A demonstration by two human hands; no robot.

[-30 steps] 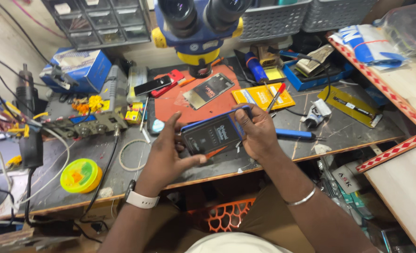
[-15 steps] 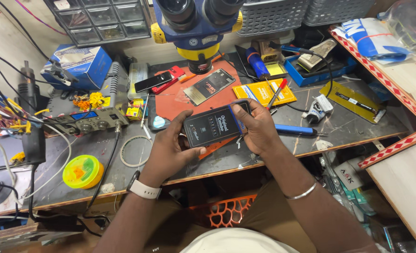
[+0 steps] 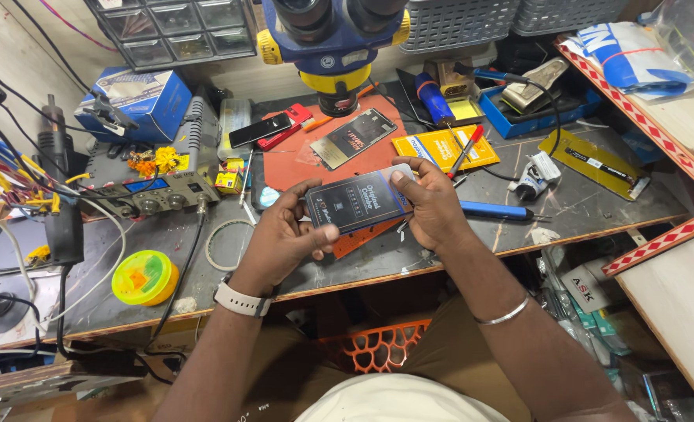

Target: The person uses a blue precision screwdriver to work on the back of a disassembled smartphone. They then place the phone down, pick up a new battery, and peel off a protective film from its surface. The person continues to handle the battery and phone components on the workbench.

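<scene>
Both hands, left (image 3: 280, 238) and right (image 3: 433, 205), grip a dark flat package (image 3: 356, 202) above the red mat (image 3: 327, 166), below the microscope (image 3: 333, 35).

Both forearms bare, no sleeves in view. White smartwatch (image 3: 241, 299) w/ white strap on left wrist. Thin silver bangle (image 3: 505, 314) on right wrist, plain, slim round section. Left hand (image 3: 280, 238) & right hand (image 3: 433, 205) ungloved, no rings seen. Tan/khaki trousers (image 3: 441, 352) at lap. Whitish top (image 3: 398, 406) at bottom edge, partly cut off.
</scene>
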